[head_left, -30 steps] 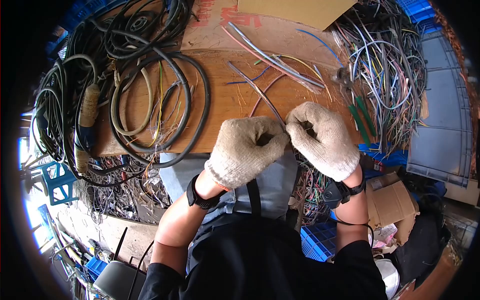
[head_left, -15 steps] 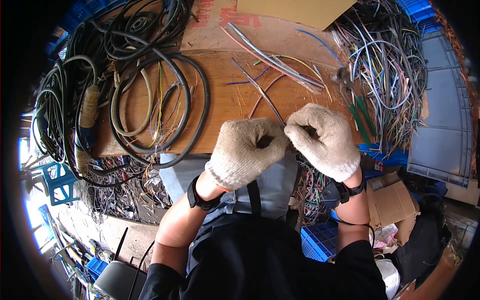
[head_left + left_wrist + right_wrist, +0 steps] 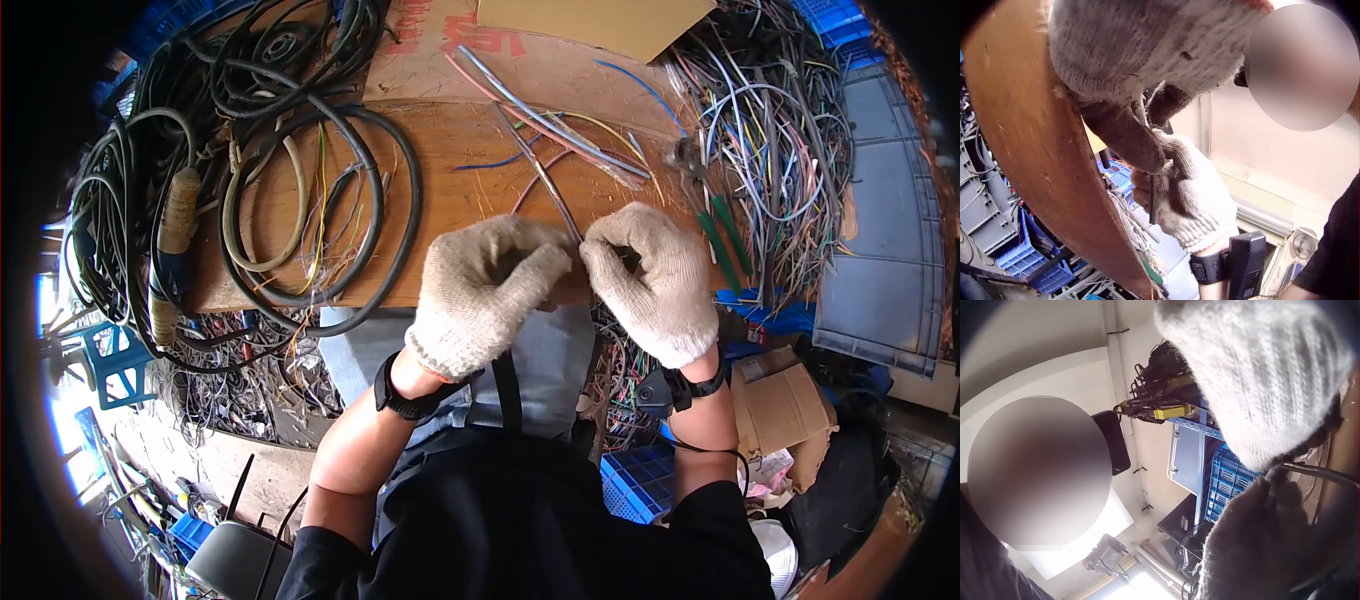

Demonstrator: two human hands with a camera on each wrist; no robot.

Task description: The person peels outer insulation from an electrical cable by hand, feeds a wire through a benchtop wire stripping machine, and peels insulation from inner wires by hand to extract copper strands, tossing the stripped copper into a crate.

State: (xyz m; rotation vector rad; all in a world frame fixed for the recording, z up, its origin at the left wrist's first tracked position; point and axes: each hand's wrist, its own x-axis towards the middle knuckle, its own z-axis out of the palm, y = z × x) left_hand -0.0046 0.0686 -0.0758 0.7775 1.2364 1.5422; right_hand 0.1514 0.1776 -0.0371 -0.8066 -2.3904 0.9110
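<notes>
Both hands wear off-white knit gloves and meet near the front edge of the wooden bench. My right hand pinches the near end of a thin dark cable, whose sheath looks slit along its length, with a paler strip showing. The cable slants away to the far left across other wires. My left hand is curled beside it, thumb and forefinger close to the right fingertips. In the left wrist view, a thin strand runs between the left finger and thumb, and a dark strip shows below the fingertip.
Thick black cable coils lie on the left. Loose coloured wires lie behind the hands. Green-handled pliers rest right of them, beside a big heap of wire. A cardboard box stands below on the right.
The cable's far end has swung to the right. My left hand has shifted slightly left and turned, its fingertips parting a little from the right hand, which stays nearly in place.
</notes>
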